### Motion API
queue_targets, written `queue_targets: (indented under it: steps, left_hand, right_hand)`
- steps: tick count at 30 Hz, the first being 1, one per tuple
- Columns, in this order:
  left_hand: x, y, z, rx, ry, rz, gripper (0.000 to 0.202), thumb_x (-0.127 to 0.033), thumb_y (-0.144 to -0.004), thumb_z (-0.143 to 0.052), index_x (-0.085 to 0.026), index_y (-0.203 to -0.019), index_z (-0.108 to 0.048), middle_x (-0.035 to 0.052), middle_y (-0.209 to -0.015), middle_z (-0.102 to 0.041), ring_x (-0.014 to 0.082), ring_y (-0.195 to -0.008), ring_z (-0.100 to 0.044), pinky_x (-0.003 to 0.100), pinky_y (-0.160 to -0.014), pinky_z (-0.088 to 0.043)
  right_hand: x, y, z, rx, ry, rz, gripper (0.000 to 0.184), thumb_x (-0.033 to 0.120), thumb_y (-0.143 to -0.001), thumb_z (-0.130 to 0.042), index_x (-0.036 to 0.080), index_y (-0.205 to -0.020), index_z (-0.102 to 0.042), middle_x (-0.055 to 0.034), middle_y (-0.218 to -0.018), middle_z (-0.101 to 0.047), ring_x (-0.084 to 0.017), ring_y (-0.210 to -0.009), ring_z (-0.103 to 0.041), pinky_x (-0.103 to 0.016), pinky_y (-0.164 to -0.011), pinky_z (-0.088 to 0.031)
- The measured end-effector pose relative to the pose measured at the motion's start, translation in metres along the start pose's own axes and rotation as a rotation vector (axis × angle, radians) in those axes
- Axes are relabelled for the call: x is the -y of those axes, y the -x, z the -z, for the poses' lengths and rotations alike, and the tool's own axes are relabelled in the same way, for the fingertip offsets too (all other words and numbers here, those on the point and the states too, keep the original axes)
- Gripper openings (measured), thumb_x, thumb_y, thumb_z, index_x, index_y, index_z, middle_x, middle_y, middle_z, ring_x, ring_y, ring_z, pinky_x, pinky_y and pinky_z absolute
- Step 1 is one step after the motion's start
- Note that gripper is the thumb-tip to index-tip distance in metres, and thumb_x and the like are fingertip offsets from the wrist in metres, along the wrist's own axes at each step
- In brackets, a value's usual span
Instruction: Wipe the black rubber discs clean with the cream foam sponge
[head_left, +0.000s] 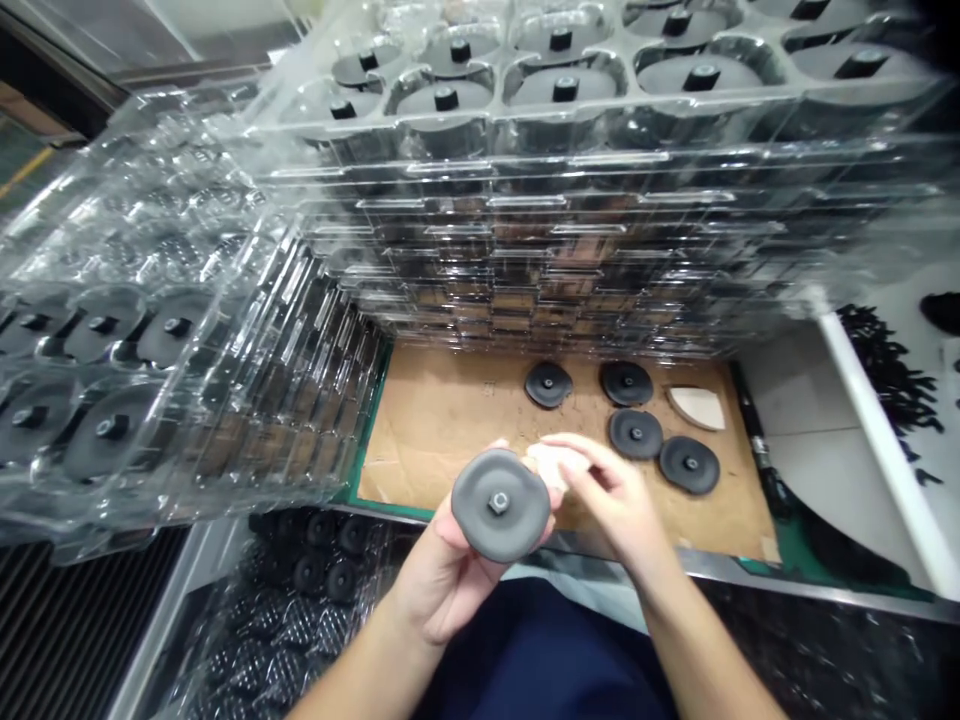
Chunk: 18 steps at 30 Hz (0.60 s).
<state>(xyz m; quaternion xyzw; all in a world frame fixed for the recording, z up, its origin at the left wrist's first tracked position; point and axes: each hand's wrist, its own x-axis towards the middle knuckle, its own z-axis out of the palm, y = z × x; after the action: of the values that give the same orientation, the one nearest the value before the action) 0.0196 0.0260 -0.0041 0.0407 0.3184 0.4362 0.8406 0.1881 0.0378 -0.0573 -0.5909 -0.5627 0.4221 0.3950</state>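
Observation:
My left hand (pixel 450 580) grips a round dark-grey disc (pixel 476 520) by its edge, with a short hub and a metal nut at its centre facing up. In my right hand (pixel 611 490) a small white cloth (pixel 559 460) is pinched between thumb and fingers. The cloth is at the disc's upper right rim; whether it touches the rim I cannot tell. Beyond my hands, several similar black discs lie on brown cardboard, among them one disc (pixel 636 434) close to my right hand. A pale folded pad (pixel 697 408) rests to their right.
Tall stacked clear plastic trays (pixel 525 200) holding discs rise at the back. Another tray stack (pixel 292 370) stands at the left. Cardboard (pixel 435 420) covers the worktop. A white panel edge (pixel 885 450) and a pile of small black parts (pixel 889 370) are at the right.

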Motion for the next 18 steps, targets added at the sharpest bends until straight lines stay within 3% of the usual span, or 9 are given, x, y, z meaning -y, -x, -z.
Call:
queue_targets:
  steps: [2, 5, 10, 13, 16, 18]
  left_hand:
    - [0.0, 0.001, -0.001, 0.043, 0.036, 0.013, 0.06, -0.042, -0.052, -0.082, -0.024, -0.107, -0.066, 0.0023, -0.104, -0.07, 0.0224, -0.097, -0.066, 0.033, -0.09, -0.049]
    - [-0.001, 0.003, 0.0, 0.141, 0.067, 0.046, 0.055, -0.048, -0.056, -0.078, -0.018, -0.101, -0.069, 0.0049, -0.104, -0.07, 0.0226, -0.099, -0.066, 0.03, -0.089, -0.05]
    - [-0.001, 0.009, 0.003, 0.185, 0.095, 0.064, 0.057, -0.056, -0.063, -0.069, -0.023, -0.109, -0.065, 0.0033, -0.103, -0.07, 0.0213, -0.092, -0.069, 0.03, -0.081, -0.054]
    - [-0.001, 0.01, 0.002, 0.149, 0.073, 0.031, 0.06, -0.059, -0.071, -0.061, -0.032, -0.124, -0.053, 0.0015, -0.106, -0.068, 0.0203, -0.086, -0.07, 0.03, -0.075, -0.055]
    - [0.0, 0.012, 0.003, 0.12, -0.126, -0.169, 0.071, -0.054, -0.076, -0.06, -0.035, -0.138, -0.032, 0.0032, -0.108, -0.066, 0.0187, -0.084, -0.069, 0.031, -0.076, -0.053]
    - [0.002, 0.013, 0.005, 0.091, -0.442, -0.407, 0.089, -0.037, -0.072, -0.072, -0.032, -0.143, -0.019, 0.0063, -0.112, -0.064, 0.0215, -0.098, -0.064, 0.034, -0.089, -0.048]
  right_hand:
    - [-0.017, -0.003, -0.019, 0.054, 0.047, 0.012, 0.021, 0.028, -0.083, -0.055, 0.02, -0.096, -0.07, -0.007, -0.097, -0.068, -0.02, -0.084, -0.066, -0.035, -0.075, -0.055]
    - [-0.025, 0.0, -0.033, 0.022, 0.099, 0.026, 0.027, 0.027, -0.083, -0.054, 0.019, -0.103, -0.069, -0.0118, -0.111, -0.059, -0.024, -0.096, -0.061, -0.042, -0.083, -0.052]
    - [-0.009, 0.016, -0.021, 0.051, 0.083, 0.074, 0.025, 0.027, -0.089, -0.046, 0.021, -0.101, -0.067, -0.0083, -0.101, -0.064, -0.02, -0.092, -0.063, -0.036, -0.079, -0.054]
    - [-0.003, 0.028, -0.014, 0.076, 0.082, 0.092, 0.023, 0.026, -0.089, -0.047, 0.021, -0.096, -0.068, -0.0067, -0.095, -0.069, -0.02, -0.086, -0.066, -0.032, -0.074, -0.055]
    - [-0.005, 0.039, -0.013, 0.073, 0.097, 0.093, 0.023, 0.025, -0.089, -0.048, 0.021, -0.094, -0.07, -0.0058, -0.086, -0.071, -0.019, -0.076, -0.067, -0.029, -0.066, -0.056]
    - [-0.007, 0.046, -0.013, 0.066, 0.105, 0.099, 0.023, 0.025, -0.088, -0.049, 0.021, -0.093, -0.07, -0.0048, -0.079, -0.07, -0.018, -0.068, -0.066, -0.027, -0.059, -0.055]
